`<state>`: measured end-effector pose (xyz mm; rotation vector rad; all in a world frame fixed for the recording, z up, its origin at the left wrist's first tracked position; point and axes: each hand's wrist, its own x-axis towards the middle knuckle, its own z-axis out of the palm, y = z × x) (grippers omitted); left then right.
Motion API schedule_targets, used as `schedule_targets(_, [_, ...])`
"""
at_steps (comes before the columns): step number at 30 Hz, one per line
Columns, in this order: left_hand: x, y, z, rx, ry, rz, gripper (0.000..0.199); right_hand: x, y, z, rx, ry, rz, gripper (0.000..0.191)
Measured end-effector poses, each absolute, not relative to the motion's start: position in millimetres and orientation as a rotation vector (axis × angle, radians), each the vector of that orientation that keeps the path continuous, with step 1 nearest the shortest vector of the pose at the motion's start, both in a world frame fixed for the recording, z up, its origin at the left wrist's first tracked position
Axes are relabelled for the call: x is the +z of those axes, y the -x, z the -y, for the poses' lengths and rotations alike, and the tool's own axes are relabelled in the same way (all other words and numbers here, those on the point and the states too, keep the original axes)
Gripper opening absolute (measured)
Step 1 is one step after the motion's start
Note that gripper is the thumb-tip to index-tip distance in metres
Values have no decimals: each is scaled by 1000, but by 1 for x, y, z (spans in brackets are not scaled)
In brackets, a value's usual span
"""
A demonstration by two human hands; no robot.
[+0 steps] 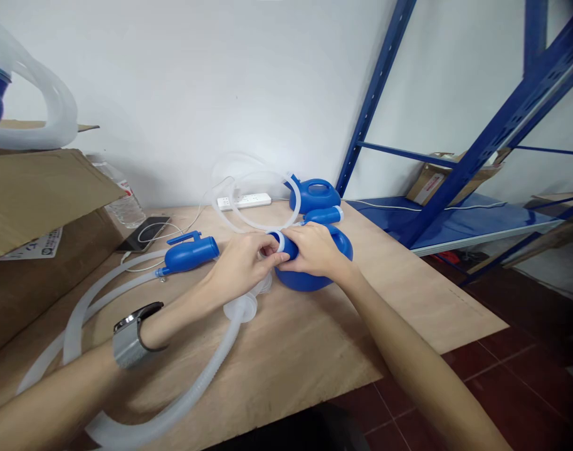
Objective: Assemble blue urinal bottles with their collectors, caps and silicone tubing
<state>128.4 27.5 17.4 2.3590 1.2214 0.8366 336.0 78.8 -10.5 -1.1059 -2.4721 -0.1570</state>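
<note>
A blue plastic urinal bottle [301, 280] with a loop handle rests on the wooden table, its mouth turned to the left. My right hand [315, 249] is closed round its neck from above. At the mouth, my left hand [253, 260] pinches a white ring [279, 240] with thumb and fingers; how deep the fingertips reach is hidden. Just below my left hand lies a clear plastic cap [242, 308] joined to a translucent hose [211, 369]. A smaller blue bottle with a clip handle [190, 254] lies left of my left hand, connected to tubing.
Behind my hands are another blue urinal bottle [317, 195], a small blue piece with a white end [325, 215] and a white power strip [244, 201]. At left stand a cardboard box [42, 200], a water bottle [126, 200] and a phone [148, 235]. Blue shelving [437, 188] stands right.
</note>
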Motion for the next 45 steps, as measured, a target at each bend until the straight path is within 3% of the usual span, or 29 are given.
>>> schedule_targets(18, [34,-122,-45,602,-2354,-1077,28,-9,-335,-76,-118,1109,2437,41])
schedule_targets(25, [31,-124,-38,738,-2507,-1209,25,-8,-331,-73,-143,1174,2436,38])
schedule_targets(45, [34,-121,-52,619,-2424,-976,30,-7,-333,-72,-160,1129,2443,41])
